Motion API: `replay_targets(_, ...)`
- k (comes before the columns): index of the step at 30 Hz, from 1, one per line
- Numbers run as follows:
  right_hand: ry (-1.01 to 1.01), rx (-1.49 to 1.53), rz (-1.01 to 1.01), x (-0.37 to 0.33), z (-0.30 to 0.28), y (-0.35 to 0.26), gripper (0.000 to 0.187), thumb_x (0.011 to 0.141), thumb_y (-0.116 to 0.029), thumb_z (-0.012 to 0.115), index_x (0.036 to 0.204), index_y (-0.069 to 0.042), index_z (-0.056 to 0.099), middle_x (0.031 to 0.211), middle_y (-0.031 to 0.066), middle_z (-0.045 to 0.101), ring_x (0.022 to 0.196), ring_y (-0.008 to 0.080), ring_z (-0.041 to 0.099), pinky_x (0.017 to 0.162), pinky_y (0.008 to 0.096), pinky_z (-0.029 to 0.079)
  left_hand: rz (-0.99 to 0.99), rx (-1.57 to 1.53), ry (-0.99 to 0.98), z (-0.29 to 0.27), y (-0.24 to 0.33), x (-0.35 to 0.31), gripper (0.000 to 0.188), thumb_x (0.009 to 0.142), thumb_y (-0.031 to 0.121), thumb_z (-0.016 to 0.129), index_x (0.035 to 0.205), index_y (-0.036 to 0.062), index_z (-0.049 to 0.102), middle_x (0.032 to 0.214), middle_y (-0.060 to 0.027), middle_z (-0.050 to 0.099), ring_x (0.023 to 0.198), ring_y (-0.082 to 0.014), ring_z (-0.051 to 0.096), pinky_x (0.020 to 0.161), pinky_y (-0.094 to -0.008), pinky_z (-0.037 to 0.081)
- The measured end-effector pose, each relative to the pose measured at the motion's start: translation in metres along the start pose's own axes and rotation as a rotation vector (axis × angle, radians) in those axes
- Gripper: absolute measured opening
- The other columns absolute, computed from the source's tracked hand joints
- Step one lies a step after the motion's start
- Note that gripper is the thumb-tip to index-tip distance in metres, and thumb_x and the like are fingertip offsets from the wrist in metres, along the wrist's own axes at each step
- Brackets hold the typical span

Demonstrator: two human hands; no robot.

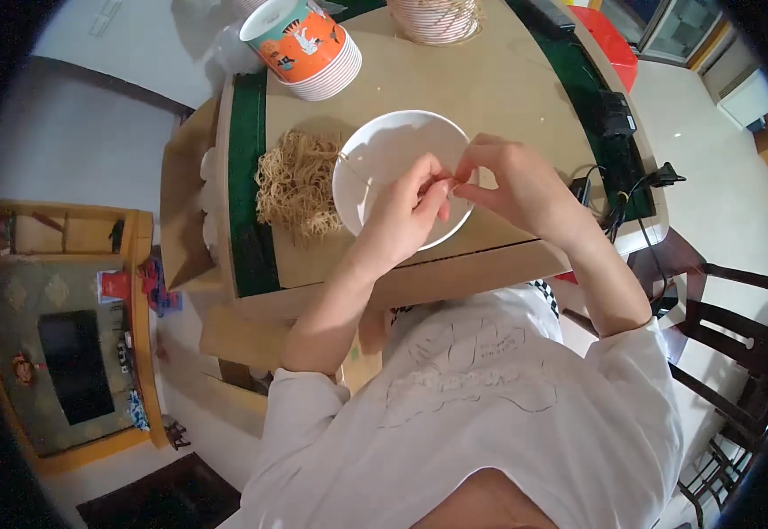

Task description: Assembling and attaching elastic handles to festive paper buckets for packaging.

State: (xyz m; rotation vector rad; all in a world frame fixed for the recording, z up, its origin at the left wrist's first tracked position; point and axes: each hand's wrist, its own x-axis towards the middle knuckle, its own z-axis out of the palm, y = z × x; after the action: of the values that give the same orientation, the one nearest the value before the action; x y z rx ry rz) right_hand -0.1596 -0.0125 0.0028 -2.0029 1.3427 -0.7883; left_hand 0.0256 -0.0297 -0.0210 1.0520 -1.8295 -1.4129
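My left hand (415, 203) and my right hand (507, 181) meet over a white round bowl (402, 132). Thumbs and fingertips of both are pinched close together; whatever is between them is too small and hidden to make out. Left of the bowl lies a heap of tangled tan string (298, 189), touching or very near its rim. One thin strand runs from the heap's side over the rim into the bowl. The bowl's right part is covered by my hands.
A stack of paper cups (309, 53), orange and teal outside, stands at the back left. Another cup stack (437, 19) with strands round it is at the far edge. Black adapters (615, 115) and cables line the right edge. A dark wooden chair (728, 339) stands right.
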Motion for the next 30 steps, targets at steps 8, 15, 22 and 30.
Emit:
replay_targets(8, -0.068, 0.076, 0.068, 0.002, 0.004, 0.004, 0.013, 0.077, -0.011, 0.064, 0.084, -0.001, 0.062, 0.082, 0.0147, 0.064, 0.077, 0.0293, 0.063, 0.068, 0.0370, 0.048, 0.237, 0.587, -0.168, -0.027, 0.018, -0.040, 0.025, 0.078, 0.013, 0.071, 0.094, 0.0029, 0.056, 0.091, -0.0078, 0.060, 0.074, -0.0191, 0.059, 0.070, -0.0311, 0.049)
replay_targets(15, -0.074, 0.107, 0.047, -0.002, 0.009, 0.008, 0.011, 0.078, -0.010, 0.063, 0.086, -0.003, 0.063, 0.076, 0.0139, 0.065, 0.070, 0.0265, 0.064, 0.064, 0.0345, 0.049, 0.023, 0.065, -0.183, -0.049, 0.012, -0.036, 0.010, 0.077, 0.000, 0.069, 0.077, -0.0014, 0.059, 0.080, -0.0054, 0.065, 0.073, -0.0099, 0.061, 0.064, -0.0242, 0.048)
replay_targets(22, -0.068, 0.207, 0.022, -0.005, 0.016, 0.005, 0.007, 0.080, -0.009, 0.064, 0.085, -0.003, 0.063, 0.071, 0.0075, 0.061, 0.063, 0.0169, 0.056, 0.058, 0.0286, 0.045, 0.071, 0.929, 0.204, -0.046, -0.005, 0.000, 0.015, 0.076, 0.001, 0.065, 0.090, 0.0004, 0.062, 0.088, -0.0117, 0.063, 0.078, -0.0276, 0.062, 0.071, -0.0326, 0.050)
replay_targets(30, 0.005, 0.266, 0.023, -0.008, 0.023, 0.012, 0.010, 0.081, -0.014, 0.064, 0.086, -0.005, 0.064, 0.074, 0.0111, 0.066, 0.067, 0.0236, 0.065, 0.062, 0.0335, 0.050, 0.173, 0.416, -0.244, -0.022, 0.011, -0.004, 0.030, 0.081, 0.003, 0.062, 0.110, -0.0017, 0.057, 0.114, -0.0145, 0.058, 0.106, -0.0230, 0.056, 0.091, -0.0316, 0.043)
